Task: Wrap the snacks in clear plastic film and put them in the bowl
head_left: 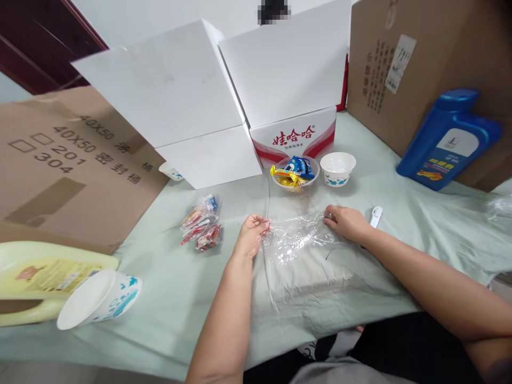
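Observation:
A crumpled clear plastic bag (298, 237) lies on the pale green tablecloth (168, 298) between my hands. My left hand (251, 234) pinches the bag's left edge with closed fingers. My right hand (347, 221) grips the bag's right edge, fingers curled on the plastic. Left of my left hand lies a small clear packet of red-wrapped snacks (201, 224). Behind the bag stands a clear bowl (295, 173) with wrapped sweets, and beside it a white paper bowl (338, 168).
White cartons (224, 90) stand at the back, one with red lettering. A brown cardboard box (72, 160) is at left, another (424, 58) at right with a blue jug (448, 141). A yellow bottle (36, 280) and a tipped paper cup (100, 298) lie near left. A small white clip (376, 216) rests by my right wrist.

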The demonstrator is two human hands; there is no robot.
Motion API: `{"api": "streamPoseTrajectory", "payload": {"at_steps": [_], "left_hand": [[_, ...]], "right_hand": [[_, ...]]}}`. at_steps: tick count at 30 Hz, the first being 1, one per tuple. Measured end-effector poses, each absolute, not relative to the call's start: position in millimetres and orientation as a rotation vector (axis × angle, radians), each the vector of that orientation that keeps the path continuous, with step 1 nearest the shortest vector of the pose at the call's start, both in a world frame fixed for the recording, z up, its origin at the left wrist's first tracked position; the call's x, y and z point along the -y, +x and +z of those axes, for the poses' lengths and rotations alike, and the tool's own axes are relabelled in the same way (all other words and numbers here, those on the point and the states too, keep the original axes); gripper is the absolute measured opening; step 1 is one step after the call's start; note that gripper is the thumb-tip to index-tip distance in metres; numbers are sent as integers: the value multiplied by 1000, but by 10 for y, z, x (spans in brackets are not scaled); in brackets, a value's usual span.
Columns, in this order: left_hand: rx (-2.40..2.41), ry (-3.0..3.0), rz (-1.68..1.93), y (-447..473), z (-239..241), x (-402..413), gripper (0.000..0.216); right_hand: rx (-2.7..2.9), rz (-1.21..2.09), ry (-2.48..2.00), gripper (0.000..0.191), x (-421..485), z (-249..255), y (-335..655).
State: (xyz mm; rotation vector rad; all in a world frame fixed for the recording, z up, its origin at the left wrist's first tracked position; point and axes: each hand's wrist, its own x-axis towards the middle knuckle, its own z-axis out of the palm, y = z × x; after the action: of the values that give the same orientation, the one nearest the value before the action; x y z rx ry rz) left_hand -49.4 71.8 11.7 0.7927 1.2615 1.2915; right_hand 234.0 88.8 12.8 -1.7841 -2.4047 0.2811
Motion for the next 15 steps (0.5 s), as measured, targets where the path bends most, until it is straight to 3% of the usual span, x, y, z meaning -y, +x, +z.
{"api": "streamPoseTrajectory", "payload": {"at_steps": [15], "left_hand": [[-1643,1042,1539,-572,-12,-831,29]], "right_hand": [[2400,307,-1791,21,-896,126,2335]]}}
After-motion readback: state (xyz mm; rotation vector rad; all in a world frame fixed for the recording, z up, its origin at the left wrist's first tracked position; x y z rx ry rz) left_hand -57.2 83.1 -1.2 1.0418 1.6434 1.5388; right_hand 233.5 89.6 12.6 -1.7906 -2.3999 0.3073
